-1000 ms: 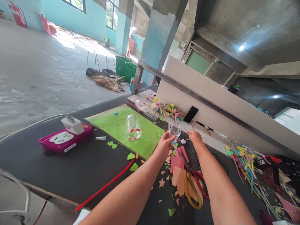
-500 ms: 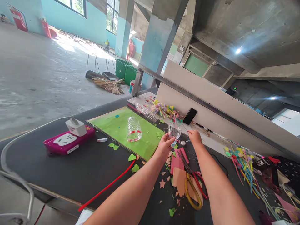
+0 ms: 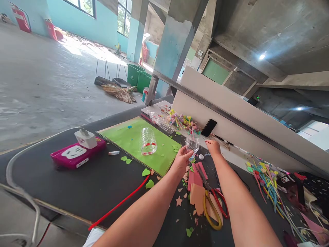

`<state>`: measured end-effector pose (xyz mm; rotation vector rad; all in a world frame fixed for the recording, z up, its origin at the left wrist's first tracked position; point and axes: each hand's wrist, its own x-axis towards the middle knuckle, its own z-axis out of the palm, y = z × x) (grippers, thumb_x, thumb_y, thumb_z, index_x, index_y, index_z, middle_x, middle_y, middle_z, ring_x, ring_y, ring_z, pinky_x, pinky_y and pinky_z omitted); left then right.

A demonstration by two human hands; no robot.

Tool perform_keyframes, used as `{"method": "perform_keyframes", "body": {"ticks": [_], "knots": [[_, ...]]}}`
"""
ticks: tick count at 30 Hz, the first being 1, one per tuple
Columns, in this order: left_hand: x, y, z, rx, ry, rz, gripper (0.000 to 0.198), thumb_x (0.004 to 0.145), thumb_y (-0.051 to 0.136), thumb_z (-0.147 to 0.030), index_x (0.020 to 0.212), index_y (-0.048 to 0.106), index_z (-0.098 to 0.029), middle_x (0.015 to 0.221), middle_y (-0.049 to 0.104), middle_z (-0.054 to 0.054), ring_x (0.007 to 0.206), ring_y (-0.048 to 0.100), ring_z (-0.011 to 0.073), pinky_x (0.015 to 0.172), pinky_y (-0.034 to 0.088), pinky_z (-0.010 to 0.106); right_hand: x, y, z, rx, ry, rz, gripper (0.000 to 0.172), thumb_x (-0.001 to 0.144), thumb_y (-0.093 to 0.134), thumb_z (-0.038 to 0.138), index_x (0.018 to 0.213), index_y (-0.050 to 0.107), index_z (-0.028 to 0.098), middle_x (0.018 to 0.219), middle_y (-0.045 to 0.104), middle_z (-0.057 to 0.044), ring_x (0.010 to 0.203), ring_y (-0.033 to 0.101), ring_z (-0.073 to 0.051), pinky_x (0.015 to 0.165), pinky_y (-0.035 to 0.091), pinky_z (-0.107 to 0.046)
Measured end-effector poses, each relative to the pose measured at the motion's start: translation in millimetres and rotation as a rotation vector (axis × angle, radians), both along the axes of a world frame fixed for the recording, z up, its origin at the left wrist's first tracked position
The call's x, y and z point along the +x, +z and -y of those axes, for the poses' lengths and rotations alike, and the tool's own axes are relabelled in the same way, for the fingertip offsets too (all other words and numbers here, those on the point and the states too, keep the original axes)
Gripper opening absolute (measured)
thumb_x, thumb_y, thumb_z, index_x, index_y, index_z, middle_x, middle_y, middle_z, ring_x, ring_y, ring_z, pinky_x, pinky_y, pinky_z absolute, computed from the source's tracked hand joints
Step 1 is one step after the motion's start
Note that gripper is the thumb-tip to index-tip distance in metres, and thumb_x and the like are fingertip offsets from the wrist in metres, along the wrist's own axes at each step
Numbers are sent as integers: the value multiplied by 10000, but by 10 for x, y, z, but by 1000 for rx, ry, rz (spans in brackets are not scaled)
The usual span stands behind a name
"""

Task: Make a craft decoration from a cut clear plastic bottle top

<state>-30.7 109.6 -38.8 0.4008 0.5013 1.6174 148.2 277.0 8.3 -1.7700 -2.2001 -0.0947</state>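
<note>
My left hand (image 3: pixel 184 156) is closed around a clear cut plastic bottle piece (image 3: pixel 194 144), holding it above the table. To its right, my right hand (image 3: pixel 212 147) is pinched, with a thin thing at its fingertips too small to make out. Below my hands lie pink paper pieces (image 3: pixel 194 180), an orange paper piece (image 3: pixel 197 196) and two pairs of scissors, one with yellow handles (image 3: pixel 212 214), one with red handles (image 3: pixel 223 203). A white bottle cap (image 3: pixel 201 157) rests between my hands. Another clear bottle section (image 3: pixel 148 141) sits on the green sheet (image 3: pixel 123 137).
A purple power strip (image 3: pixel 77 154) with a white plug stands at left. A red pipe cleaner (image 3: pixel 119 201) crosses the front edge. Pipe-cleaner bundles (image 3: pixel 267 185) lie at right. A phone (image 3: pixel 209 127) leans against the white partition (image 3: pixel 205 99) behind. Paper scraps (image 3: pixel 179 200) are scattered about.
My right hand has shifted very slightly up and toward the bottle piece. My left hand keeps its hold on that piece. The camera view has moved a little.
</note>
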Motion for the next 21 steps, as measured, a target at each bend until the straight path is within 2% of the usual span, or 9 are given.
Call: {"method": "perform_keyframes", "body": {"ticks": [6,11,13,15,17,19,21], "knots": [[5,-33,-25,10,-2,-10,569,580,887,-320,1067,613,-207,931,681,5,743,634,111,588,413,202,-26,55,97,52,14,54,273,960,580,321,1200,610,195,1251,617,-92,1034,639,-216,879,552,-422],[20,-42,-21,36,-12,-26,564,608,877,-301,1090,599,-212,948,683,11,786,651,129,617,416,213,-74,245,266,121,65,88,269,957,585,329,1181,613,183,1210,633,-85,1004,648,-209,863,556,-419],[31,-19,-6,59,-21,-30,569,600,881,-278,1092,604,-209,952,683,12,794,648,132,634,418,220,-136,388,364,173,95,89,227,958,579,322,1120,634,173,1140,658,-78,974,650,-202,859,545,-408],[44,14,12,96,-33,-31,590,584,887,-256,1102,610,-209,966,683,15,815,649,140,668,430,231,-209,581,504,246,132,70,156,962,550,248,1023,656,151,987,695,-95,953,647,-221,861,507,-381],[59,48,31,146,-47,-26,604,577,889,-235,1115,617,-210,980,681,19,858,649,153,736,448,251,-259,817,723,331,167,26,175,977,477,211,1032,638,169,935,702,-102,940,648,-234,831,478,-346],[77,76,49,221,-62,-23,607,586,884,-215,1135,625,-211,972,675,17,890,641,158,812,450,271,-246,1067,1056,427,185,-44,215,1002,404,249,1099,586,189,998,690,-106,916,647,-228,792,465,-327],[96,97,71,301,-96,-38,619,604,875,-196,1171,627,-216,976,673,15,905,628,154,853,435,277,-160,1270,1501,508,189,-125,234,1019,349,293,1143,527,205,908,665,-67,804,641,-196,751,469,-316]]}}
